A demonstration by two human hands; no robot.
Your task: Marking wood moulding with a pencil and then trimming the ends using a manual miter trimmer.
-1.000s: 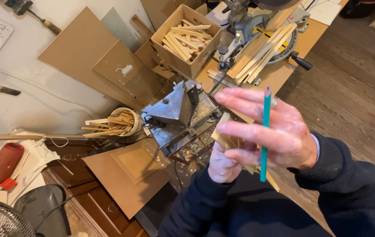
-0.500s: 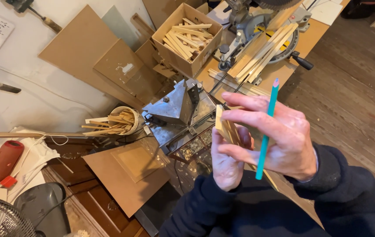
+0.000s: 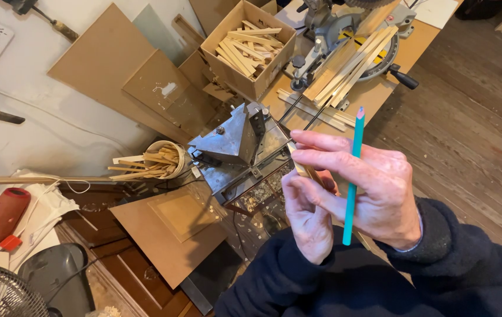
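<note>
— What's your left hand doing?
— My left hand pinches the thin wood strip, close before my chest.
— And your right?
— My right hand grips that strip too, teal pencil upright between its fingers.

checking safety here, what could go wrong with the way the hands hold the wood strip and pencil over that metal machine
1. The right hand grips both the teal pencil and the thin wood strip, so either may slip free.
2. Both hands sit right above the metal machine; a dropped strip might land in its chip-filled base.
3. The left hand pinches the strip's narrow edge, so splinters seem possible.
</note>
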